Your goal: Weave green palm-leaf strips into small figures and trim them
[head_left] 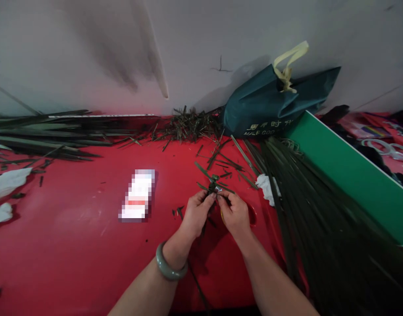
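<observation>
My left hand (199, 213) is closed on a small knotted piece of green leaf strips (213, 181), pinched between thumb and fingers. Loose strip ends stick out of it on several sides. Close against it, my right hand (233, 211) is closed too, with thumb and forefinger meeting the piece. A shiny metal tip (217, 189) shows between the hands, and a bit of yellow shows under the right palm. They look like parts of one small tool, mostly hidden by the fingers. A green bangle (170, 263) circles my left wrist.
On the red table (89, 188) lies a lit phone (137, 195), its screen blurred. Leaf scraps (195, 125) are heaped by the wall. Long leaves (307, 210) spread at right beside a green panel (353, 175); more leaves (40, 134) lie left. A dark bag (264, 101) and crumpled tissues (269, 188) stand nearby.
</observation>
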`<state>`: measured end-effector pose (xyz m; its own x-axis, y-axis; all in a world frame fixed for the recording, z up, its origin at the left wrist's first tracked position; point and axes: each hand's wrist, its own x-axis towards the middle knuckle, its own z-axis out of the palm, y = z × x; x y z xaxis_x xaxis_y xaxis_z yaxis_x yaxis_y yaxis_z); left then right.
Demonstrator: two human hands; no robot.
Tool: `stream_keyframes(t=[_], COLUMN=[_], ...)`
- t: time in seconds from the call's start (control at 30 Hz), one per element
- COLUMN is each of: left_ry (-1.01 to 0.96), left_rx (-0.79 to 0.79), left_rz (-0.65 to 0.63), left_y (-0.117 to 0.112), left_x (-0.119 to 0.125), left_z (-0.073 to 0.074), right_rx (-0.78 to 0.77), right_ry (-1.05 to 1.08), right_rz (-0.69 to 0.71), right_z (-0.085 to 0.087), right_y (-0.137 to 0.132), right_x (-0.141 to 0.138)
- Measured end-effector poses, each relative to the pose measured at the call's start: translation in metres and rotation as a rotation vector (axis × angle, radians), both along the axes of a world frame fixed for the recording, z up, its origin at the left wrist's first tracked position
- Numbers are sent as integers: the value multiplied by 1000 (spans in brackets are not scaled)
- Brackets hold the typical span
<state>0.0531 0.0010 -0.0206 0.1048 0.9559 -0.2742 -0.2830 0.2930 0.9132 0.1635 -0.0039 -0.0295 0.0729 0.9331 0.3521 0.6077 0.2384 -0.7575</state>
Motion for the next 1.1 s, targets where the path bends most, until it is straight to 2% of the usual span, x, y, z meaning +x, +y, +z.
stream_keyframes(t=[0.17,0.33,0.47,0.6,0.73,0.9,1.1], left_ry=[-9,-16,34,93,227,272,239], left_rx=[15,13,124,178,221,222,187], left_rz=[72,95,195,155,161,211,221], left_y=[1,2,2,3,5,6,7], left_x=[2,3,0,-2,-4,-6,-6], left_z=[-1,-2,-1,-4,-12,-14,-14], right_rx=[9,6,-60,-60,-54,-99,-157], right_ry=[-16,-34,-19,25,102,-76,-109], right_rz=[40,4,-4,66,62,95,101], right_z=[2,3,2,-4,-11,-5,-1], right_y=[0,-2,-2,0,2,3,1], right_x=[-2,-2,-2,-2,-3,-3,-4])
